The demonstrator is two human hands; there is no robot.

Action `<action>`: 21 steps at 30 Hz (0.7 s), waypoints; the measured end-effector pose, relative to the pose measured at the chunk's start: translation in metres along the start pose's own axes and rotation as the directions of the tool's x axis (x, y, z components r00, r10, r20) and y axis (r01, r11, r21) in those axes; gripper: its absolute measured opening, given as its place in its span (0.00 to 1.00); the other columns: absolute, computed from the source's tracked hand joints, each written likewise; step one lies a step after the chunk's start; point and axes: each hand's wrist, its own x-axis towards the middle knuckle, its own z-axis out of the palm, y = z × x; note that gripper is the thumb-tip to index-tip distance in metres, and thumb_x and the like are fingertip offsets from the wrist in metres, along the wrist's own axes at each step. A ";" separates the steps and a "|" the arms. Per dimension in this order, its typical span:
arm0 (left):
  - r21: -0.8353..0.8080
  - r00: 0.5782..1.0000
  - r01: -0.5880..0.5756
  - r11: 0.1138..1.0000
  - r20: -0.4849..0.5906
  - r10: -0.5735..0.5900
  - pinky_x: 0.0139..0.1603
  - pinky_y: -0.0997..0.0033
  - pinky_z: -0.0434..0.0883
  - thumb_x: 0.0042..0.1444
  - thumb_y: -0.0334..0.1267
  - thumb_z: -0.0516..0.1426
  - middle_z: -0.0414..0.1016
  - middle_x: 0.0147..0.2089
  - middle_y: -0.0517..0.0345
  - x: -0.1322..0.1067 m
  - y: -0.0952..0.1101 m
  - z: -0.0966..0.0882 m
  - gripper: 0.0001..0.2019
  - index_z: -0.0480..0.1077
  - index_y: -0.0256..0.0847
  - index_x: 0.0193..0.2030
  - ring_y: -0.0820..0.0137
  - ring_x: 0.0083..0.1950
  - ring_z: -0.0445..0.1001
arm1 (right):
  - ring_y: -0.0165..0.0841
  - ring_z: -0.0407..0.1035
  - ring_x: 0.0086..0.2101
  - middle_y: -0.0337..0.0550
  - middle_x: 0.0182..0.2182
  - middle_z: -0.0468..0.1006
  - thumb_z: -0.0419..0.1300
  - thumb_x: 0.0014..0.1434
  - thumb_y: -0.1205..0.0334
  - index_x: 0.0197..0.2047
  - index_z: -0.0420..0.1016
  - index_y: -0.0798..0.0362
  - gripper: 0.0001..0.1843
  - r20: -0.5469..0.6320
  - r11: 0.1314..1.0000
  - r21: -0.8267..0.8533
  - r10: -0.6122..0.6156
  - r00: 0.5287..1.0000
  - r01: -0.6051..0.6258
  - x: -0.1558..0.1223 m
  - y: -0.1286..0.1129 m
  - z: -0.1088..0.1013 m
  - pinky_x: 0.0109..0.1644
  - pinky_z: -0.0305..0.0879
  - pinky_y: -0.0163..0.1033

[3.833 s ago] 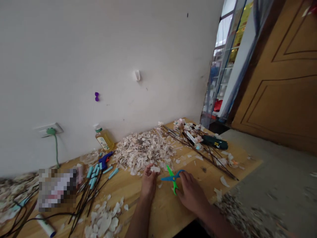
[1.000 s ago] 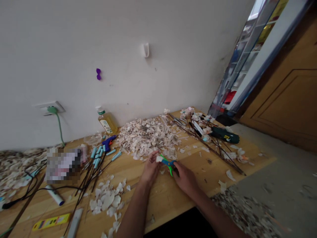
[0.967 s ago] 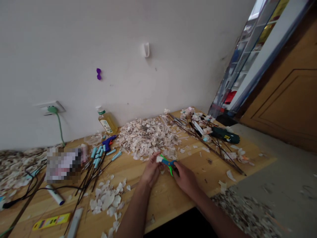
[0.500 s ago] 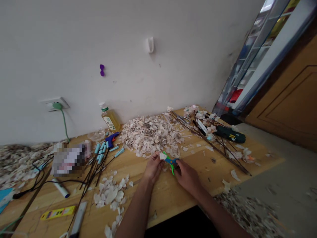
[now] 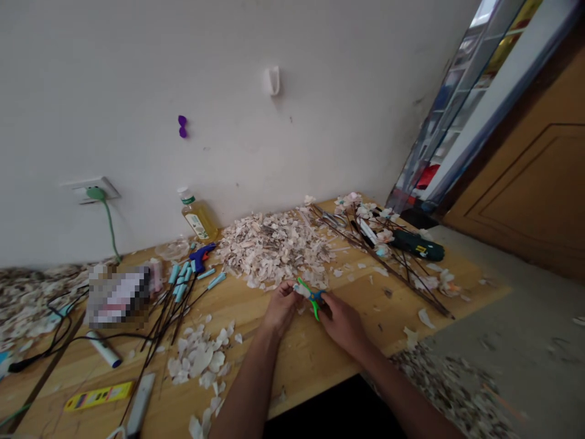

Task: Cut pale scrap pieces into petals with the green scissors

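My left hand (image 5: 280, 306) pinches a small pale petal-like piece (image 5: 302, 291) between thumb and fingers. Green and blue scissors (image 5: 315, 299) are gripped by my right hand (image 5: 340, 318), their blades spread apart beside the pale piece. Both hands are close together above the wooden table (image 5: 315, 360). Just beyond them lies a big heap of pale petal-like flakes (image 5: 274, 247). A smaller scatter of whiter flakes (image 5: 201, 353) lies to the left of my left forearm.
A blue glue gun (image 5: 201, 257), light-blue sticks (image 5: 183, 277) and a bottle of yellow liquid (image 5: 197, 216) stand left of the heap. Twigs with white blossoms (image 5: 386, 235) and a dark green tool (image 5: 418, 244) lie right. A yellow box (image 5: 99, 395) is at front left.
The scissors' blades have opened wider, and the green half has swung more upright. My left hand still pinches the pale piece. The whole view has shifted slightly.
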 end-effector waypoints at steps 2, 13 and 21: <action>-0.039 0.999 0.041 0.998 0.013 -0.041 0.38 0.76 0.71 0.36 0.39 0.75 0.78 0.31 0.60 -0.003 0.003 0.001 0.20 0.74 0.36 0.33 0.76 0.32 0.74 | 0.41 0.76 0.42 0.47 0.44 0.81 0.56 0.62 0.62 0.50 0.74 0.49 0.14 -0.006 1.000 -0.007 0.001 1.000 -0.001 0.001 0.002 0.001 0.42 0.64 0.40; -0.092 1.000 0.003 0.996 -0.020 -0.004 0.45 0.72 0.74 0.41 0.38 0.74 0.80 0.36 0.57 0.000 -0.001 0.000 0.17 0.75 0.36 0.35 0.73 0.37 0.77 | 0.41 0.76 0.40 0.48 0.42 0.82 0.57 0.60 0.62 0.50 0.74 0.50 0.15 -0.007 1.000 -0.023 0.012 1.000 -0.012 0.001 0.001 0.001 0.41 0.64 0.40; 0.084 0.995 -0.101 0.991 -0.010 0.102 0.39 0.73 0.70 0.39 0.44 0.74 0.78 0.31 0.59 0.006 -0.010 -0.007 0.19 0.75 0.38 0.32 0.74 0.32 0.74 | 0.40 0.76 0.40 0.47 0.42 0.82 0.56 0.60 0.62 0.50 0.74 0.49 0.14 -0.009 1.000 0.009 0.005 1.000 -0.005 0.001 -0.001 -0.002 0.40 0.63 0.39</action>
